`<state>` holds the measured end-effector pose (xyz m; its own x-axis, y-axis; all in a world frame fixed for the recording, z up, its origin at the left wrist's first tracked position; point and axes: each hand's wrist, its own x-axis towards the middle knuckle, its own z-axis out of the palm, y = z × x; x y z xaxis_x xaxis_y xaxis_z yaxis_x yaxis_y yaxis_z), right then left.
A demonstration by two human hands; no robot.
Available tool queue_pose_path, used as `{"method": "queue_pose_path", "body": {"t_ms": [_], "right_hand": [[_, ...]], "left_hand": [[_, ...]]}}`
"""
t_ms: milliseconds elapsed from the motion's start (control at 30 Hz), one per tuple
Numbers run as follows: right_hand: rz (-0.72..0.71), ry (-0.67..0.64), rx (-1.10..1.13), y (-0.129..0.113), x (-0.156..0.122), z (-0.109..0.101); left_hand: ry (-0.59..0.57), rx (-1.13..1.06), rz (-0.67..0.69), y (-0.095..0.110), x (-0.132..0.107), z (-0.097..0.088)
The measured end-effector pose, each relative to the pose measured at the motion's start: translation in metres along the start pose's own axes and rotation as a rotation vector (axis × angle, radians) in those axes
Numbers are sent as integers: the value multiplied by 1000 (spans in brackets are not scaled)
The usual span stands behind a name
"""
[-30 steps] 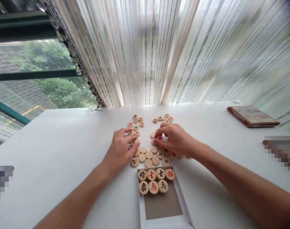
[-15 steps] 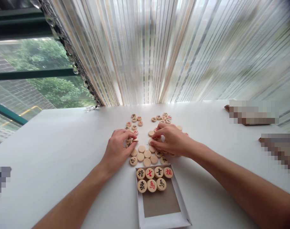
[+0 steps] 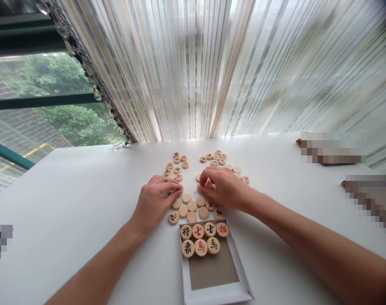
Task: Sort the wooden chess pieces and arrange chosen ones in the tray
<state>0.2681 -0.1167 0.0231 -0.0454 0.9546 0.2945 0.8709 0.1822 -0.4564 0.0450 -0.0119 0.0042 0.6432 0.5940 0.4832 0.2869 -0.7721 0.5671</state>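
Round wooden chess pieces (image 3: 193, 206) with red or black characters lie scattered on a white table (image 3: 84, 203). My left hand (image 3: 154, 201) rests on the left cluster, fingers curled and pinched on a piece (image 3: 169, 193). My right hand (image 3: 223, 188) is curled over the right cluster, fingertips pinching a red-marked piece (image 3: 208, 182). In front of both hands lies a shallow white box (image 3: 213, 271) with a brown floor; several pieces (image 3: 199, 239) sit face up in two rows at its far end.
More pieces (image 3: 215, 157) lie farther back near the striped curtain (image 3: 243, 67). A window (image 3: 37, 101) shows at the left. Blurred patches sit at the table's right edge (image 3: 332, 148) and left edge (image 3: 0, 243).
Both hands have closed tighter on pieces and drawn slightly toward me. The view has shifted a little to the right, so the pieces and the box sit slightly further left in the frame.
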Motion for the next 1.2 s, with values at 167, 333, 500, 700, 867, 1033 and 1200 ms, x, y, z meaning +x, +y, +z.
{"method": "queue_pose_path", "body": {"t_ms": [167,333,500,700,867,1033,1200], "right_hand": [[-79,7,6,4,0,4],[-130,19,39,4,-1,-2],[-42,142,-17,11,3,-3],[-52,68,-115,18,7,12],[-70,23,-121,13,7,11],[-58,65,-73,15,6,6],[-75,154,-21,15,4,4]], "left_hand": [[-17,-15,-9,-1,-1,-1],[20,-14,-40,2,0,-3],[103,9,-131,4,0,-5],[124,18,-185,5,1,-4],[131,22,-203,6,0,-7],[128,12,-230,7,-2,-9],[125,2,-229,9,-2,-9]]}}
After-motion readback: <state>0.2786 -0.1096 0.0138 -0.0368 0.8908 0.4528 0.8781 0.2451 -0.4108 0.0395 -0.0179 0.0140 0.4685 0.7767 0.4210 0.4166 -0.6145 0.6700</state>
